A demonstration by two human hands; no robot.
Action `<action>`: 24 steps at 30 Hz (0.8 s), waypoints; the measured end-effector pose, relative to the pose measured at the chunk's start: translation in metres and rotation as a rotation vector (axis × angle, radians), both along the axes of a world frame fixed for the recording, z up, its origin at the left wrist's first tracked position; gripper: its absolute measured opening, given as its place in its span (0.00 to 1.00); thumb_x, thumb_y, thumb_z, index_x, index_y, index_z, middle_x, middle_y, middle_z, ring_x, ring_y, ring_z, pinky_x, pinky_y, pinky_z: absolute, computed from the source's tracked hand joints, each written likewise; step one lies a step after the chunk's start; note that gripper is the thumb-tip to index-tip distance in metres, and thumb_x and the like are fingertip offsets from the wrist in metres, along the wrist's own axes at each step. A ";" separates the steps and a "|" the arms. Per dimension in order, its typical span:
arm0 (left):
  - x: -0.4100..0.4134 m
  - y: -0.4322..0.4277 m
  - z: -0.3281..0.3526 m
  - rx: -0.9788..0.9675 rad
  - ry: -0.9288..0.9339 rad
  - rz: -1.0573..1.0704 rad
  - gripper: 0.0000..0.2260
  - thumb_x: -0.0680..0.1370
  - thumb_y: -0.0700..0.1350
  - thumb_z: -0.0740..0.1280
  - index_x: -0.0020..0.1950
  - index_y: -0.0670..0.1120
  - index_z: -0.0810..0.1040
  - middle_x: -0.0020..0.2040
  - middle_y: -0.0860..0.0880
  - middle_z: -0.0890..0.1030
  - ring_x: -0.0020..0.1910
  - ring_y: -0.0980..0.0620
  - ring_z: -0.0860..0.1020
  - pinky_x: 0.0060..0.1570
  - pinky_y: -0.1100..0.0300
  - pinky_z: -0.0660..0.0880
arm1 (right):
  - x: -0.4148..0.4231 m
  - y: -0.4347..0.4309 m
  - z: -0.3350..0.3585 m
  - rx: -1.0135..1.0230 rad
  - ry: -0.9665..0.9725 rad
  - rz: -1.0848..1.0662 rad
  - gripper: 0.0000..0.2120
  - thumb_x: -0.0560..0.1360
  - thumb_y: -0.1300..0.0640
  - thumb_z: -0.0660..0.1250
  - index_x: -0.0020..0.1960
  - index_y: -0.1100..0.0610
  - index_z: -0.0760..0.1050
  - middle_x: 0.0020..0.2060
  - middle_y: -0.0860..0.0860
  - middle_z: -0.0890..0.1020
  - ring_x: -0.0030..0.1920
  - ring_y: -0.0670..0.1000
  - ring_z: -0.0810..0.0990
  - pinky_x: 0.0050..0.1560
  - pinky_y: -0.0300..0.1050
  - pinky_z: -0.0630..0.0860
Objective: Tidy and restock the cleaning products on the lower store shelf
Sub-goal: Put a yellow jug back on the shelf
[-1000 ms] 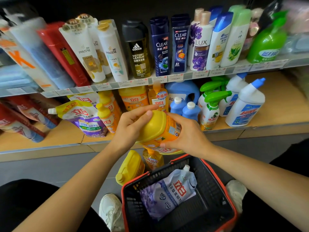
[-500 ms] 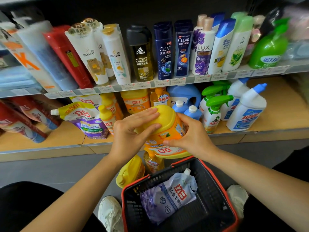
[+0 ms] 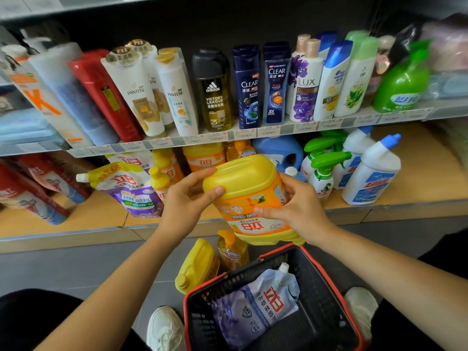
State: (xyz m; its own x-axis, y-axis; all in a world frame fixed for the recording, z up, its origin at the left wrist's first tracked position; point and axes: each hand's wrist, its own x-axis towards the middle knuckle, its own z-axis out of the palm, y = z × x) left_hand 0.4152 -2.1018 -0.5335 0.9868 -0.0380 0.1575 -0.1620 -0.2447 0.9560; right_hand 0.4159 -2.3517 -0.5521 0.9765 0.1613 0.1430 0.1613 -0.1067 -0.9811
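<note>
**Two-handed carry of a detergent jug toward the lower shelf**

While both hands share the load, the yellow detergent jug hangs in the air just in front of the lower shelf, above the red-rimmed basket. Left hand: thumb and fingers wrapped closed around the jug's upper left shoulder, presumably to steer and tip it. Right hand: fingers closed on the labelled right flank, thumb across the front, taking what looks like most of the weight. The label reads upside down to the wearer, so the printed face appears turned away from the aisle; a turn would probably be needed before the jug is set down.

On the shelf behind, matching orange bottles stand in a row, which suggests the gap in front of them is the intended slot. A purple refill pouch leans to the left; green trigger sprays and white angled-neck bottles stand to the right, near enough that a wide swing could knock them.

On the floor, a second yellow jug and a small orange bottle wait just beside the basket, probably staged for shelving. One lavender pouch lies flat inside the basket, likely unloaded stock.
</note>
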 end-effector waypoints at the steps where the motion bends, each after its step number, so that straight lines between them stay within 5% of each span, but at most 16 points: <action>1: 0.000 -0.001 -0.001 -0.060 0.030 -0.014 0.21 0.74 0.49 0.73 0.67 0.49 0.79 0.58 0.50 0.85 0.59 0.51 0.83 0.53 0.58 0.82 | 0.000 0.000 0.000 0.014 0.005 0.001 0.31 0.59 0.52 0.82 0.61 0.48 0.78 0.52 0.45 0.86 0.53 0.46 0.84 0.52 0.45 0.82; 7: 0.004 -0.008 0.007 -0.157 0.219 0.042 0.15 0.75 0.61 0.71 0.61 0.63 0.80 0.56 0.62 0.83 0.56 0.58 0.82 0.51 0.57 0.81 | 0.001 -0.002 0.001 0.058 0.013 0.051 0.32 0.59 0.53 0.82 0.61 0.49 0.78 0.53 0.47 0.86 0.54 0.48 0.84 0.53 0.47 0.82; 12: 0.006 -0.009 0.008 -0.130 0.422 0.041 0.18 0.68 0.64 0.72 0.55 0.61 0.82 0.60 0.53 0.81 0.61 0.48 0.79 0.63 0.41 0.78 | -0.003 0.002 -0.001 0.044 -0.003 0.132 0.32 0.61 0.56 0.82 0.63 0.45 0.76 0.56 0.44 0.84 0.57 0.46 0.83 0.54 0.39 0.80; 17: 0.007 -0.004 0.005 -0.201 0.427 0.146 0.09 0.77 0.56 0.72 0.55 0.56 0.84 0.62 0.50 0.80 0.63 0.44 0.77 0.65 0.37 0.75 | -0.003 0.002 0.001 0.039 -0.021 0.155 0.34 0.61 0.56 0.82 0.64 0.45 0.76 0.56 0.43 0.84 0.57 0.45 0.83 0.53 0.37 0.80; 21: 0.005 -0.003 0.004 -0.222 0.417 0.146 0.11 0.79 0.56 0.69 0.60 0.57 0.83 0.64 0.50 0.80 0.63 0.43 0.78 0.64 0.39 0.76 | -0.001 0.003 0.002 0.045 -0.013 0.145 0.32 0.60 0.55 0.83 0.61 0.43 0.77 0.54 0.43 0.85 0.55 0.45 0.84 0.51 0.36 0.80; 24: 0.002 -0.003 0.005 -0.271 0.374 0.101 0.14 0.81 0.56 0.65 0.65 0.58 0.81 0.64 0.52 0.81 0.60 0.47 0.81 0.53 0.50 0.83 | 0.001 0.002 0.001 0.089 0.015 0.127 0.29 0.60 0.55 0.83 0.58 0.43 0.79 0.52 0.45 0.86 0.53 0.47 0.85 0.48 0.38 0.81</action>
State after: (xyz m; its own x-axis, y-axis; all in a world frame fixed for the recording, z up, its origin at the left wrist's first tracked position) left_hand 0.4171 -2.1051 -0.5280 0.9742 0.0544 -0.2189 0.2178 0.0250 0.9757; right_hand 0.4165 -2.3499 -0.5511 0.9511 0.2712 0.1477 0.1530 0.0016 -0.9882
